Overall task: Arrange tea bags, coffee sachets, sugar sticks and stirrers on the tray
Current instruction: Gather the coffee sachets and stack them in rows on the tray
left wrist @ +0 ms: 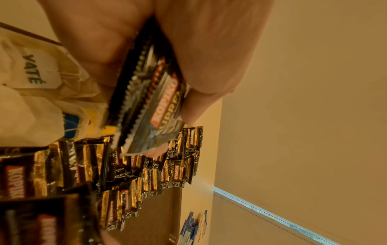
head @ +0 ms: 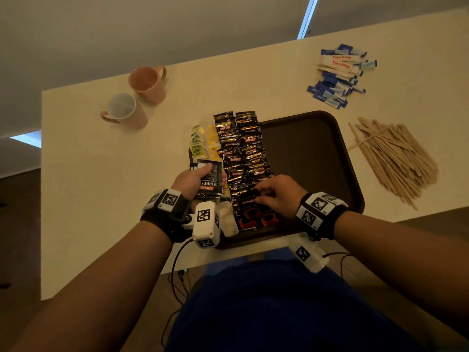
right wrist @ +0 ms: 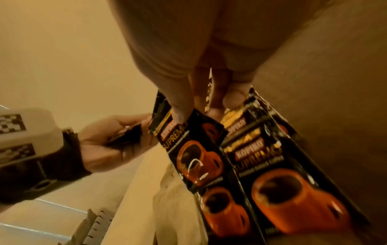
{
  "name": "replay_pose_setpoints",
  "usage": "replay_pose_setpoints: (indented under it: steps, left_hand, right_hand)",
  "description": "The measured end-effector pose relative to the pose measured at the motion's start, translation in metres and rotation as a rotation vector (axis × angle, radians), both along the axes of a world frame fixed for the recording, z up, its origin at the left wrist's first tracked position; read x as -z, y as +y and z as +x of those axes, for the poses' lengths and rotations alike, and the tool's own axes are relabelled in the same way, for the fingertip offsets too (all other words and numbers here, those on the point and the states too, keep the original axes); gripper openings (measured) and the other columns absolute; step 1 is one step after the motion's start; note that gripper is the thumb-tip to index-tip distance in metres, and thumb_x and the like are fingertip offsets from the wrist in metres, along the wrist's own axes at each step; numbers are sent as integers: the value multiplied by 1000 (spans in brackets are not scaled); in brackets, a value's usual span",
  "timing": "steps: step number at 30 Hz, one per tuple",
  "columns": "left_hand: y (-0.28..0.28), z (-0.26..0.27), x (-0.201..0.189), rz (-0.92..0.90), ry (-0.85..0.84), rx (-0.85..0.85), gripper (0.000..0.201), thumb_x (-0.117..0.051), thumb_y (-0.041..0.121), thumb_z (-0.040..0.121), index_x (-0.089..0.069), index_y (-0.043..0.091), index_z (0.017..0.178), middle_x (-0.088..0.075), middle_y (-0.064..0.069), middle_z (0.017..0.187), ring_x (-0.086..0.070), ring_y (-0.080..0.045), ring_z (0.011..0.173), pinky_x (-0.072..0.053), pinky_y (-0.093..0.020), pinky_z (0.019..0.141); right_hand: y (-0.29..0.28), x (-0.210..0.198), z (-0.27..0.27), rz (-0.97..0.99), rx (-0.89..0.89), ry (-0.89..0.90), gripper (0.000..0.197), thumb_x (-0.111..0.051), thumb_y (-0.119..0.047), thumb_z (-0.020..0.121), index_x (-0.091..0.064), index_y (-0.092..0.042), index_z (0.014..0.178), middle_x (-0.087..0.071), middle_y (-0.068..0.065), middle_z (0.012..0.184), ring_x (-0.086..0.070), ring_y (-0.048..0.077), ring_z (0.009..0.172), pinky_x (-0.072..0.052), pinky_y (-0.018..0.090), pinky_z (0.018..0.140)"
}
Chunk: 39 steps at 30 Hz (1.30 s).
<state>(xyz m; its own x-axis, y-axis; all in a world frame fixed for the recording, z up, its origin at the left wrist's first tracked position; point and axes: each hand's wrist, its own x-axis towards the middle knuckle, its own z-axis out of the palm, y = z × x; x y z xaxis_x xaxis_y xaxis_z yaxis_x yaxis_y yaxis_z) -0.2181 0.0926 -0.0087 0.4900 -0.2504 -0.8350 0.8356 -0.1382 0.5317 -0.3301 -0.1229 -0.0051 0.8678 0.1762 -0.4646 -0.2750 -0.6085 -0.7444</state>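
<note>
- L hand (head: 189,180) curled round a small stack of coffee sachets (head: 210,179), held above tray's near-left corner; thumb on top, fingers under
- R hand (head: 276,195) down on the sachet rows (head: 241,153) at tray's near end, thumb + fingertips (right wrist: 180,112) pinching top edge of one sachet (right wrist: 194,149) w/ orange cup print
- Tray (head: 317,153): sachets fill left part in two overlapping rows; tea bags (head: 203,142) along far-left edge, more pale ones at near-left corner; right half bare
- Sugar sticks (head: 340,74) and stirrers (head: 396,156) still on bench (head: 101,199), right of tray, not yet arranged
- Two mugs (head: 137,97) on bench, far left, well apart from tray
- Handling, my guess: sachets light, thin, glossy foil, likely slippery, stack can fan out or slide; best pinched at the crimped end seam, laid flat w/ overlap. Tea bags soft, paper, tear-prone. Stirrers stiff but scatter easily, take as a bunch
- Hard to tell: count of sachets in L hand; tray's left rim hidden under sachets; near rim cut off by wrist rigs; wrist views blurred
</note>
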Motion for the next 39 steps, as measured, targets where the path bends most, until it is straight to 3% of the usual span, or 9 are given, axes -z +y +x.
replay_pose_setpoints:
  steps: [7,11,19,24,28,31,34,36,39]
  left_hand:
    - [3,2,2,-31,14,8,29,-42,23,105,-59,-1,105,-75,-10,78,-72,-18,63,-57,-26,53]
    - [4,2,-1,-43,19,26,36,-42,24,104,-55,-5,121,-75,-9,78,-72,-17,63,-55,-25,51]
    - [7,2,-7,-71,38,-15,40,-43,25,104,-51,-6,129,-74,-10,81,-72,-18,64,-56,-26,52]
    - [6,0,-10,-86,39,-33,39,-42,23,105,-50,-7,128,-74,-11,79,-71,-18,62,-56,-26,51]
    - [5,-2,-11,-96,60,-78,39,-42,22,104,-50,-7,128,-73,-14,82,-71,-21,63,-57,-27,54]
    - [3,-4,-12,-141,107,-107,36,-36,19,101,-52,-8,119,-70,-16,77,-68,-21,57,-56,-25,50]
    - [2,-5,-18,-159,117,-124,39,-30,15,95,-54,-8,115,-70,-19,78,-69,-24,60,-58,-27,55]
    - [1,-5,-21,-107,104,-117,40,-31,13,94,-52,-7,120,-70,-21,87,-70,-27,65,-59,-30,58]
    - [-1,-3,-26,58,-7,-24,28,-47,19,97,-60,3,115,-69,-23,109,-69,-29,80,-57,-36,69]
  right_hand:
    - [15,16,-11,-66,-27,109,17,-67,-20,90,-71,-14,106,-70,1,89,-65,13,84,-52,28,75]
    - [18,19,-11,-166,-100,92,22,-68,-23,90,-70,-12,109,-67,1,91,-59,13,84,-41,22,75]
    - [24,21,-8,-356,-199,169,31,-64,-37,91,-72,-7,88,-69,6,84,-65,18,80,-54,29,72]
    - [23,18,-4,-395,-198,245,40,-64,-46,90,-72,-8,78,-64,2,67,-64,15,67,-52,24,61]
    - [18,10,0,-384,-179,255,38,-62,-45,91,-72,-12,75,-64,-1,65,-63,12,64,-52,22,60]
    - [11,0,9,-350,-113,191,37,-59,-45,93,-69,-16,73,-67,0,67,-63,11,63,-55,24,61]
    - [10,-11,19,-295,-77,-8,25,-59,-39,94,-71,-18,90,-68,-3,78,-64,9,71,-57,29,71]
    - [15,-19,24,-220,-68,-180,19,-63,-31,92,-69,-19,105,-69,-5,92,-63,8,83,-56,31,81]
    - [23,-26,31,-186,-131,-430,37,-72,-22,85,-64,-19,121,-64,0,116,-57,16,107,-48,32,94]
